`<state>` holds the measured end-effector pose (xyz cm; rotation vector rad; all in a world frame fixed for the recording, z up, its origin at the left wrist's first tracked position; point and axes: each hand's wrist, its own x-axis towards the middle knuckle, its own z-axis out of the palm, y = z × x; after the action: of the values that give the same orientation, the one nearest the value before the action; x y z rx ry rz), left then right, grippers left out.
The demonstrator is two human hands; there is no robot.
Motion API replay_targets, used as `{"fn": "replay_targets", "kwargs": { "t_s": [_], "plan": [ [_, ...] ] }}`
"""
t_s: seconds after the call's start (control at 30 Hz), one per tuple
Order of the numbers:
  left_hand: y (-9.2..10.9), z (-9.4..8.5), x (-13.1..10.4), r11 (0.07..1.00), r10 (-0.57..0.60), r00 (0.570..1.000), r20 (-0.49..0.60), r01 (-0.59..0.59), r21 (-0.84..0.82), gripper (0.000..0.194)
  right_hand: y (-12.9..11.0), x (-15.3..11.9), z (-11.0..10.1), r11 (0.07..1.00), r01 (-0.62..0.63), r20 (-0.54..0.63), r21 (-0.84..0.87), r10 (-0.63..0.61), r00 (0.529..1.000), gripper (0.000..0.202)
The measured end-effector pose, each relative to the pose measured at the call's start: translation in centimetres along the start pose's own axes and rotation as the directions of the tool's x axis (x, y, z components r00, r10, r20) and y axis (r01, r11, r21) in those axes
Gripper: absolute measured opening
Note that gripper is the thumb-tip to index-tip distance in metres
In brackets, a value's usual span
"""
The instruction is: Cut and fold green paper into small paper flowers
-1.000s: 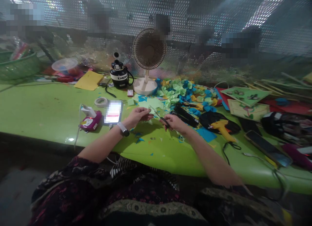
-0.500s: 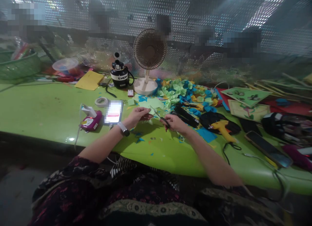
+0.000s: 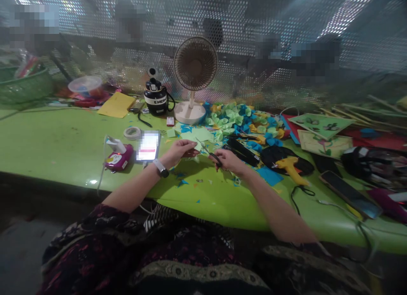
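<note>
In the middle of the head view, my left hand (image 3: 182, 151) pinches a small piece of light green paper (image 3: 198, 146) between thumb and fingers. My right hand (image 3: 226, 160) is closed round the dark handles of a pair of scissors (image 3: 206, 150). The blades point up and left, against or very close to the paper; whether they touch it I cannot tell. Larger light green paper (image 3: 202, 134) lies on the table just beyond my hands. Blue and orange scraps (image 3: 182, 183) are scattered below them.
A heap of folded paper flowers (image 3: 235, 119) lies behind my hands, beside a fan (image 3: 195, 66). To the left are a phone (image 3: 148, 146), a tape roll (image 3: 132, 133) and a purple power adapter (image 3: 119, 158). On the right are a stapler (image 3: 243, 151) and a yellow glue gun (image 3: 291, 168).
</note>
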<state>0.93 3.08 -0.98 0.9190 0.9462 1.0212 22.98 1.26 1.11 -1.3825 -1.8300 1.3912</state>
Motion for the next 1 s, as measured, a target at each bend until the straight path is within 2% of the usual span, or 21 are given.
{"fn": "replay_targets", "kwargs": {
  "t_s": [0.37,0.67,0.73,0.8,0.9,1.0],
  "plan": [
    [0.1,-0.1,0.1,1.0,0.007,1.0,-0.027,-0.007,-0.001,0.006,0.0,0.0,0.0,1.0,-0.006,-0.009,-0.014,0.006,1.0,0.052],
    [0.1,-0.2,0.3,0.998,-0.013,0.998,-0.058,0.01,-0.063,0.015,0.5,0.3,-0.3,1.0,0.03,-0.131,0.006,-0.03,0.991,0.055],
    [0.2,-0.1,0.4,0.994,-0.052,0.995,-0.083,0.043,-0.101,0.02,1.0,0.5,-0.4,0.997,0.022,-0.142,-0.068,-0.031,0.989,0.053],
    [0.3,0.0,0.4,0.989,-0.087,0.991,-0.106,0.074,-0.127,0.022,1.5,0.7,-0.5,0.977,0.011,-0.172,-0.214,-0.048,0.984,0.046],
    [0.4,0.3,0.2,0.984,-0.119,0.989,-0.093,0.104,-0.146,0.016,2.0,1.0,-0.6,0.878,-0.022,-0.236,-0.477,-0.104,0.966,0.029],
    [0.5,0.6,-0.1,0.98,-0.136,0.989,-0.058,0.126,-0.156,0.013,1.9,1.0,-0.5,0.784,-0.076,-0.242,-0.616,-0.096,0.966,0.019]
  ]
}}
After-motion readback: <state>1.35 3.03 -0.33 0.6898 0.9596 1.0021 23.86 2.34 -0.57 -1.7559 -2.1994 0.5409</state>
